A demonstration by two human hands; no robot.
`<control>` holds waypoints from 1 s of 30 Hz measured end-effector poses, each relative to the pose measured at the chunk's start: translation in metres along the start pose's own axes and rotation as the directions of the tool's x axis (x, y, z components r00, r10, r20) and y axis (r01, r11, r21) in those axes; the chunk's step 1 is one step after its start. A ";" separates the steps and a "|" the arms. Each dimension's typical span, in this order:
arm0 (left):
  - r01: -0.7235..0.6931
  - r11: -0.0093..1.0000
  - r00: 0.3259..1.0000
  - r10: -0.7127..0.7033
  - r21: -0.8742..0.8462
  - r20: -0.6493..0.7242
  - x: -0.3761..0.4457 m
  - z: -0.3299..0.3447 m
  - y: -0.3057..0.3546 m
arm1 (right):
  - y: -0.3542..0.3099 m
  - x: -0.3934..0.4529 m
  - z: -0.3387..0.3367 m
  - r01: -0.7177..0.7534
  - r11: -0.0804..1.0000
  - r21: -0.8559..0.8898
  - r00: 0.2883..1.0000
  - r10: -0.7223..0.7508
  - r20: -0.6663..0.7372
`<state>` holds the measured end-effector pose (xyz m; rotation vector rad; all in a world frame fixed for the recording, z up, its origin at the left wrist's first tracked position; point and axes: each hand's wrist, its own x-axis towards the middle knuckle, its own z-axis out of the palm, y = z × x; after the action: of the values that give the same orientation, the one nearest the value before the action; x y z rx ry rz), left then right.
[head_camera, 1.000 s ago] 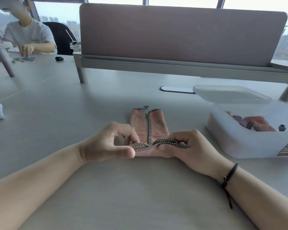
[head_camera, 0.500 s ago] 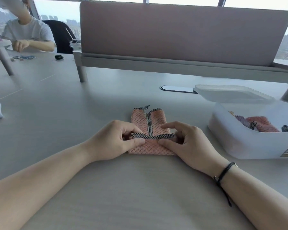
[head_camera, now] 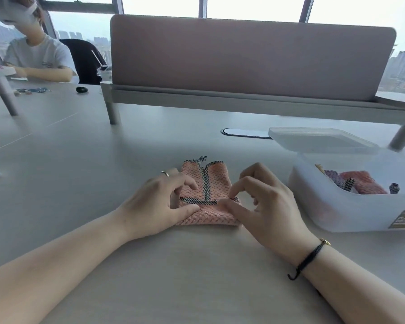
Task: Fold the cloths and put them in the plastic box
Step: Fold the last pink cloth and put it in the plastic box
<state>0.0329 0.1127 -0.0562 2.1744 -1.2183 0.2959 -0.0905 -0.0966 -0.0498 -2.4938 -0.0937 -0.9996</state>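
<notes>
Pink cloth (head_camera: 206, 183) folded on worktop (head_camera: 80, 183)
Left hand (head_camera: 159, 202) and right hand (head_camera: 264, 206) fingers pinch its near fold; plastic box (head_camera: 351, 206) right.

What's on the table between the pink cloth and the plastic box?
Only the right hand, pinching the pink cloth; past it, bare table up to the plastic box, in the head view.

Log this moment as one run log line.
step: folding | pink cloth: near edge folded up, on table | left hand: pinches fold | right hand: pinches fold | plastic box: open, holds cloths
</notes>
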 end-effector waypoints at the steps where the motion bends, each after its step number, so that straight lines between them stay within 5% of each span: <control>1: -0.035 0.999 0.999 0.035 0.038 -0.006 -0.001 -0.001 0.001 | -0.001 -0.001 -0.001 0.054 0.998 0.018 0.998 -0.055 0.025; 4: -0.115 0.984 0.993 0.115 0.134 0.007 -0.002 -0.002 0.004 | 0.000 -0.002 0.000 0.135 0.990 0.033 0.970 -0.139 0.199; 11: -0.160 0.974 0.987 0.160 0.162 0.013 -0.002 -0.001 0.001 | 0.006 -0.002 0.001 0.066 0.998 -0.013 0.925 -0.056 0.375; 19: -0.313 0.936 0.949 0.301 0.164 0.093 -0.002 0.001 0.007 | 0.008 0.000 0.004 0.031 1.000 -0.002 0.916 -0.028 0.401; 30: -0.263 0.965 0.962 0.261 0.018 0.083 -0.001 0.001 0.001 | 0.007 0.002 0.003 0.068 0.998 -0.017 0.957 -0.061 0.284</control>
<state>0.0314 0.1123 -0.0564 2.0652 -1.5600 0.3397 -0.0854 -0.1017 -0.0535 -2.6587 -0.2536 -0.6638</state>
